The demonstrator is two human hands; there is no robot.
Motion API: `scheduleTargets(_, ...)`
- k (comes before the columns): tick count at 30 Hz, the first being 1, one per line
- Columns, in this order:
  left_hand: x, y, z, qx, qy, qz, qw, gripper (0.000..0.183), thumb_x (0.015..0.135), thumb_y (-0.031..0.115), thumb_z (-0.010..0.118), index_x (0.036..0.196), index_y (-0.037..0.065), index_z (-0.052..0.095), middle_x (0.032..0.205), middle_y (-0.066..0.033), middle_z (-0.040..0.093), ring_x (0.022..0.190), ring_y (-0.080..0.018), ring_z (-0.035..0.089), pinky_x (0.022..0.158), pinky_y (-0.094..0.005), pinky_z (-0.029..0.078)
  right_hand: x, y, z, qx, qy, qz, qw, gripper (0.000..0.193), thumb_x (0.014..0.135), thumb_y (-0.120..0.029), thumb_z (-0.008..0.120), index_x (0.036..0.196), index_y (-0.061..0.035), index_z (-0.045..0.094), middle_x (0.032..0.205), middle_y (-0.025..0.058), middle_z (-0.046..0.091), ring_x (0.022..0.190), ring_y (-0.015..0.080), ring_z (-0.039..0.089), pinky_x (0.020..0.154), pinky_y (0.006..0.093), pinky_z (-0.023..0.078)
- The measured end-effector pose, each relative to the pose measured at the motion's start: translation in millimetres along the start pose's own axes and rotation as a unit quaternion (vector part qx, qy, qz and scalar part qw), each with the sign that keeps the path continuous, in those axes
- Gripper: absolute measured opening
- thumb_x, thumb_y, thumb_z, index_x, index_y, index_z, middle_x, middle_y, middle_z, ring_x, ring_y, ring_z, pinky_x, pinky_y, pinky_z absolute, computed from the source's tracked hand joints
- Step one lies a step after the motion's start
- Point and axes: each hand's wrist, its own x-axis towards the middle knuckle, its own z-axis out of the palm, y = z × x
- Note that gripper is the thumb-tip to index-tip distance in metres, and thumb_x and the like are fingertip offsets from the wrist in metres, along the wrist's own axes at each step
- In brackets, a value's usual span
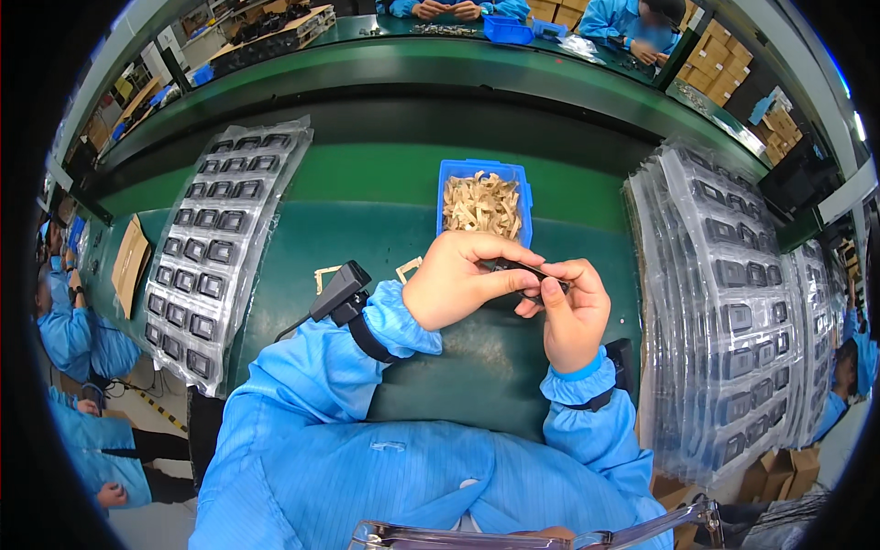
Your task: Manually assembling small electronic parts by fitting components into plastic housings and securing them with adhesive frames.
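Just in front of me, both hands meet around a small black plastic part (526,269), mostly covered by the fingers. My left hand (456,282) pinches it from the left between thumb and fingers. From the right, my right hand (577,316) grips it, fingers curled and thumb raised. Right beyond the hands stands a blue bin (527,209) filled with loose tan strips (481,203). Beside my left wrist lie two thin tan pieces, an angled one (320,280) and another (409,269) partly hidden by the hand.
A clear blister tray (240,240) with rows of black frames lies at left, a brown cardboard piece (131,261) beyond it. Several stacked clear trays (706,312) stand at right. A dark ledge (385,119) crosses the far side of the green table (353,183). Other people sit beyond and at the sides.
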Motion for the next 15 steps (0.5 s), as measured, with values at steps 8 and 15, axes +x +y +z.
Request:
scheduleTargets(8,-3.7,-8.5,-5.5,0.007,-0.005,0.032,0.999,0.022,0.087,-0.006,0.073,0.108,-0.002,0.076,0.102,-0.0136,0.076,0.095,-0.0182,0.073,0.085,-0.0294,0.059,-0.6,3.8,-0.7,-0.016,-0.028,-0.063,0.997,0.013,0.097,0.002,0.064,0.110,0.0029,0.061,0.098,0.0141,0.066,0.074,0.0183,0.069,0.066,0.0288,0.059)
scheduleTargets(15,-6.3,-24.3,-5.0,0.043,0.001,0.131,0.990,0.020,0.087,-0.003,0.072,0.106,0.000,0.077,0.096,-0.0125,0.077,0.088,-0.0195,0.073,0.078,-0.0306,0.058,-3.3,5.6,1.9,-0.041,-0.023,-0.080,0.996,0.010,0.098,-0.001,0.064,0.107,0.0032,0.062,0.092,0.0135,0.068,0.072,0.0176,0.069,0.063,0.0279,0.059)
